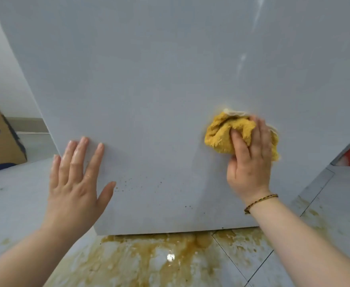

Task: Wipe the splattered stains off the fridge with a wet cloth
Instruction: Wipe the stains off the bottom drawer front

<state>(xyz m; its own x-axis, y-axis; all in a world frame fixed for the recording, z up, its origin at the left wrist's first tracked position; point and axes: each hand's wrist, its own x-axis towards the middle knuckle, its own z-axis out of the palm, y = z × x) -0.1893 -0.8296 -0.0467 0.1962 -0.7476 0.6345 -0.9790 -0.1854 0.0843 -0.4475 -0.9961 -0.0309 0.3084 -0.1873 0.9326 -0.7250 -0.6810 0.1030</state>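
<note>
Wiping step: our right hand [250, 156] grips the bunched cloth [221, 133] against the fridge [149, 79], low on its right side. Our left hand [76, 172] lies flat and spread near the edge, holding nothing. Brown specks [126, 183] sit lower down — next pass, we judge, goes down-left over them.

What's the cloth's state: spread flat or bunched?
Bunched. The yellow cloth shows deep folds, wadded under the right hand, whose fingers curl over it against the fridge.
</note>
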